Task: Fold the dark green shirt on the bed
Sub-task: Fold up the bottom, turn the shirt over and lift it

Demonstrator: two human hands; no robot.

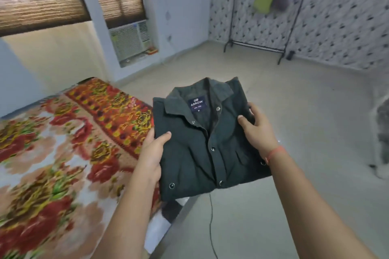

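Folded dark green shirt [195, 153], collar uppermost; left grip [152, 153] and right grip [257, 130] clasping opposite sides, likely to keep the folds; just beyond bed [63, 153] edge.

left: bed [52, 153] | right: open floor [294, 111] | far: clothes rack [259, 45]

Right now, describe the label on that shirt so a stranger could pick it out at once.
Start at the bed with the red floral cover on the left; just past its right edge, the left hand and right hand hold a folded dark green shirt. Inside its open collar sits a navy label, the only patch with white lettering, reading ARROW, unlike the metal snaps below.
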